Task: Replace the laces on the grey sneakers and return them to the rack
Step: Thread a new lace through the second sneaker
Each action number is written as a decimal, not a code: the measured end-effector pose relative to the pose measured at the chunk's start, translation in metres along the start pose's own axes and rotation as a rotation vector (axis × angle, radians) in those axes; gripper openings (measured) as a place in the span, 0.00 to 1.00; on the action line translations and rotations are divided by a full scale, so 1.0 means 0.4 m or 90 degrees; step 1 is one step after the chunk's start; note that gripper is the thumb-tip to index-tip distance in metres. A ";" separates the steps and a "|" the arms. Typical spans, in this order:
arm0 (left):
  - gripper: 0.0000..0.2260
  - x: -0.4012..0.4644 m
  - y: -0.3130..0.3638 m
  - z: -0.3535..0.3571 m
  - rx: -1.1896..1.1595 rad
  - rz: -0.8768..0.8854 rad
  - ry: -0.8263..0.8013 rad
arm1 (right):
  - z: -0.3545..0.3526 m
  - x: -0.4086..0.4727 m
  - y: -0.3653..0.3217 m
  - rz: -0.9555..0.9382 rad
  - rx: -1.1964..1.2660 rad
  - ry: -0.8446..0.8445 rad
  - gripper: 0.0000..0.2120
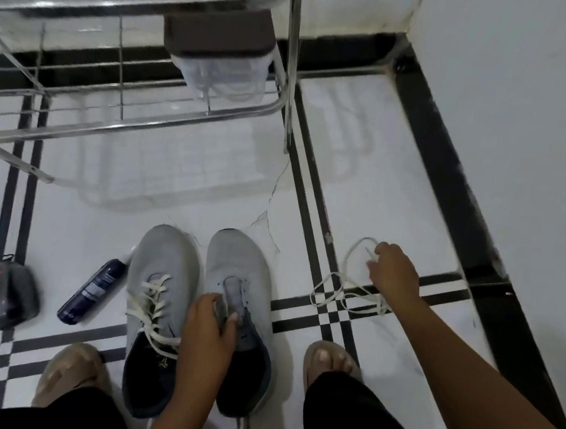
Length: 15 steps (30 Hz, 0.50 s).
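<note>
Hands are occupied, the left hand [210, 323] gripping the tongue of the unlaced right sneaker [238, 315] and the right hand [393, 272] pinching the loose lace [343, 286] on the floor, while the left sneaker [157, 306] is seen already laced, so one lacing and the rack [134, 67] return are judged outstanding.

Unlaced sneaker [239, 299] beside laced sneaker [162, 289]

I can read no text from here. The dark blue bottle [92, 290], just left of the laced grey sneaker [160, 309], carries a pale label too blurred to read; the dark packet [6, 294] farther left shows only a red-and-white mark.
</note>
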<state>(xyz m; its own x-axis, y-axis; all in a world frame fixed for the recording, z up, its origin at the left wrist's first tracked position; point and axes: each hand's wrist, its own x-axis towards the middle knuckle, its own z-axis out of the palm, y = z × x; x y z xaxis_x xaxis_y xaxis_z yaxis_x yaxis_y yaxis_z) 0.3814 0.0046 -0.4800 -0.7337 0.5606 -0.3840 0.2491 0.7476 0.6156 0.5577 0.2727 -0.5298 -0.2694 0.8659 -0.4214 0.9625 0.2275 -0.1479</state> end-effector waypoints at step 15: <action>0.18 -0.009 0.047 0.043 0.111 -0.031 -0.118 | 0.005 -0.148 -0.267 -0.107 0.525 -0.148 0.06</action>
<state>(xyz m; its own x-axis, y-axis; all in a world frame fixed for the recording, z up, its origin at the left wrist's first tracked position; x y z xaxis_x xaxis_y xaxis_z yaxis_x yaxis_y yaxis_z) 0.3995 0.0228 -0.4788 -0.6237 0.5656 -0.5396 0.3334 0.8168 0.4708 0.4708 0.1964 -0.4909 -0.4925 0.7167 -0.4938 0.6030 -0.1281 -0.7874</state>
